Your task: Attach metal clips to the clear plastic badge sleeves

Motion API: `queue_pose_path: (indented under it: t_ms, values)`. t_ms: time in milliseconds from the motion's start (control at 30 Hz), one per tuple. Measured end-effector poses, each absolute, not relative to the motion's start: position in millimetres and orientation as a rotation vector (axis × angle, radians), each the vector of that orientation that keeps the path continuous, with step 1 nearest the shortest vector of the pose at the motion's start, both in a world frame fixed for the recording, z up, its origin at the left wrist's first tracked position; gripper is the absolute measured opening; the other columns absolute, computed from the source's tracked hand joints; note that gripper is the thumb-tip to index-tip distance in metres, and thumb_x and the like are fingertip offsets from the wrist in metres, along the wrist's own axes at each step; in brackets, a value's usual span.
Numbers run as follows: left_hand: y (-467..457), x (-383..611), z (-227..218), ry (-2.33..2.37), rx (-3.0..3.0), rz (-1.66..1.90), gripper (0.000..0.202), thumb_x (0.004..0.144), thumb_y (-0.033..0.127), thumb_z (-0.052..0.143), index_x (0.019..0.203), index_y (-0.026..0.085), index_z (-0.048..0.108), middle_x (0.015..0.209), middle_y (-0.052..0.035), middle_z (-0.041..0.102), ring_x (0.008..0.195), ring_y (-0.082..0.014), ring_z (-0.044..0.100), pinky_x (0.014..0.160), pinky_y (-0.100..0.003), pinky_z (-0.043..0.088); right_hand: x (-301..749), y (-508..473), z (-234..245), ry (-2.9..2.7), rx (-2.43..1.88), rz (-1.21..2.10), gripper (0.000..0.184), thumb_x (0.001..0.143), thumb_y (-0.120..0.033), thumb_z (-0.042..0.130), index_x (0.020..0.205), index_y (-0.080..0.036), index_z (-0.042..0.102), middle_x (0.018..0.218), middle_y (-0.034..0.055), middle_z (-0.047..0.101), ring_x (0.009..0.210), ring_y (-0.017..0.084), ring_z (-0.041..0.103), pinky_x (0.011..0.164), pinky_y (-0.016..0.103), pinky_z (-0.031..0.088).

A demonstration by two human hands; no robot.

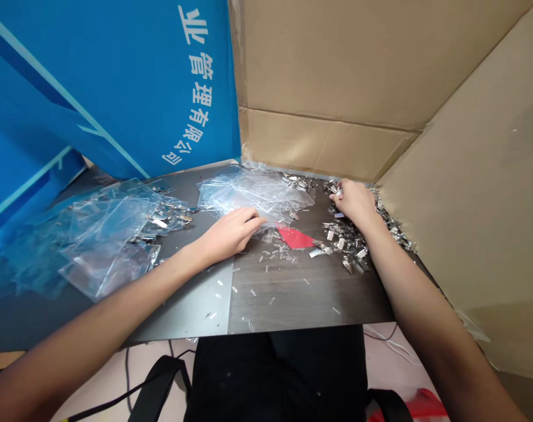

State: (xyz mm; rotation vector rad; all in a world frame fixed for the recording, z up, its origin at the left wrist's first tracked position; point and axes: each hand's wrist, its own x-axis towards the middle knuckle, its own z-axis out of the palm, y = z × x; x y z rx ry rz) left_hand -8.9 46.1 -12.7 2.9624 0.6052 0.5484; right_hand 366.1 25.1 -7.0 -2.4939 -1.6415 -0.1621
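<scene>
My left hand point(236, 234) is at the near edge of a pile of clear plastic badge sleeves point(244, 190). Its fingers are bent together at a sleeve's edge, partly hidden from above. Over at the right, my right hand point(356, 202) reaches into a heap of metal badge clips point(345, 237), its thumb and fingers closed around a clip point(338, 191). Between the hands lies a red piece point(296, 238), flat on the table. Small clear strips point(270, 255) are scattered near it.
At the left, another pile of clear sleeves point(112, 228) has metal clips point(173, 215) attached or lying among them. Cardboard walls point(328, 70) and a blue printed panel point(129, 76) close in the dark table point(292, 293). A chair armrest point(160, 384) is below its front edge.
</scene>
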Motion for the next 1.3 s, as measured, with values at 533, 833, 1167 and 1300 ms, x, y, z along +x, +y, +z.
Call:
queue_pose_path:
  t_ms: [533, 833, 1167, 1300]
  values:
    - [43.6, -7.8, -8.6, 0.770, 2.799, 0.947, 0.022, 0.110, 0.012, 0.042, 0.106, 0.021, 0.061, 0.107, -0.0117, 0.069, 0.102, -0.0258, 0.066, 0.094, -0.039, 0.057, 366.3, 28.1, -6.9, -1.597, -2.501, -0.108, 0.030, 0.105, -0.027, 0.074, 0.133, -0.020, 0.082, 0.122, 0.0194, 0.085, 0.121, 0.038, 0.078, 0.098, 0.045, 0.058]
    - [39.7, -5.3, -8.9, 0.772, 2.576, 1.040, 0.019, 0.110, 0.024, 0.054, 0.096, 0.020, 0.065, 0.100, -0.0092, 0.071, 0.097, -0.0245, 0.069, 0.091, -0.041, 0.058, 366.4, 28.9, -8.2, -1.614, -2.464, -0.053, 0.017, 0.107, -0.027, 0.069, 0.112, -0.021, 0.084, 0.113, 0.0178, 0.085, 0.112, 0.037, 0.076, 0.092, 0.044, 0.056]
    - [37.3, 0.4, -19.0, 0.866, 1.930, 1.266, 0.020, 0.088, 0.028, 0.082, 0.106, 0.020, 0.084, 0.124, -0.0126, 0.067, 0.112, -0.0253, 0.074, 0.090, -0.042, 0.073, 353.7, 22.8, -3.3, -1.573, -2.221, -0.173, 0.025, 0.111, -0.029, 0.054, 0.110, -0.017, 0.076, 0.093, 0.0185, 0.078, 0.089, 0.035, 0.068, 0.081, 0.042, 0.045]
    - [36.5, 0.2, -15.9, 0.927, 1.777, 1.222, 0.027, 0.082, 0.034, 0.088, 0.104, 0.017, 0.083, 0.121, -0.0148, 0.078, 0.118, -0.0297, 0.077, 0.091, -0.042, 0.074, 346.5, 19.7, 1.6, -1.561, -2.132, -0.122, 0.024, 0.112, -0.030, 0.053, 0.105, -0.019, 0.074, 0.082, 0.0125, 0.072, 0.082, 0.031, 0.063, 0.079, 0.040, 0.040]
